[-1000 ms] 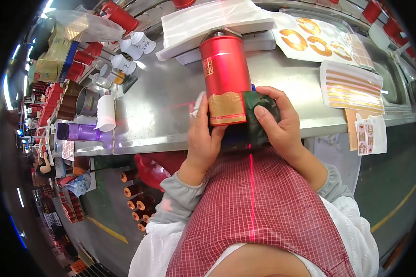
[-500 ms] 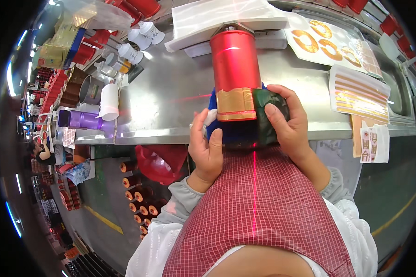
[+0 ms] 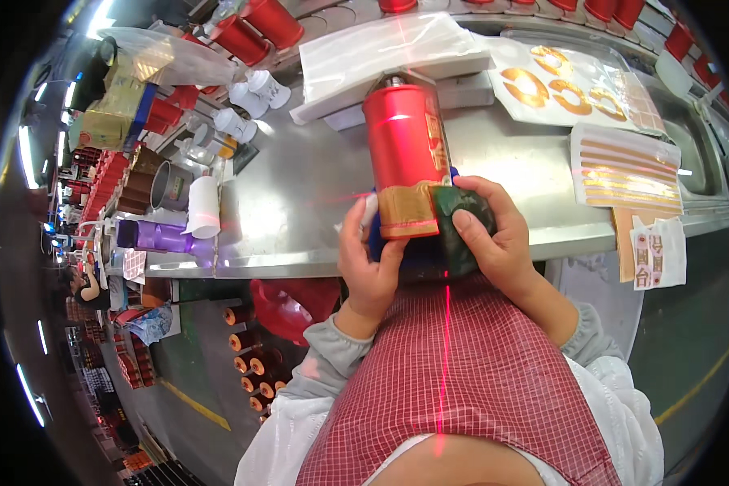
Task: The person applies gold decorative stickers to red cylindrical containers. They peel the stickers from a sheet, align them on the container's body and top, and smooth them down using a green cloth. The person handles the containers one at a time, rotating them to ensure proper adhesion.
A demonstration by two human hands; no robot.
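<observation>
A red bottle (image 3: 401,138) lies with its capless neck pointing away from me and its near end toward my apron. A crinkled gold band (image 3: 407,209) wraps the near end, and gold lettering shows on its right side. At the left of that end is my left hand (image 3: 366,253), thumb against the lower edge, with a white wad (image 3: 370,209) tucked by its fingers. My right hand (image 3: 492,235) is closed around a glossy dark green pad (image 3: 455,223) pressed against the band's right side. Something blue (image 3: 417,253) lies beneath the bottle, mostly hidden.
White sheets (image 3: 389,57) are stacked behind the bottle. On the right lie gold ring-shaped stickers (image 3: 571,95), a sheet of gold strips (image 3: 628,174) and a lettered decal sheet (image 3: 660,253). A purple bottle (image 3: 160,236) and a paper roll (image 3: 204,208) stand left. The metal bench edge (image 3: 292,267) runs before me.
The red bottle has turned about its length, bringing gold lettering into view on its right. My left thumb has come onto the bottle's near edge. The whole view has shifted slightly.
</observation>
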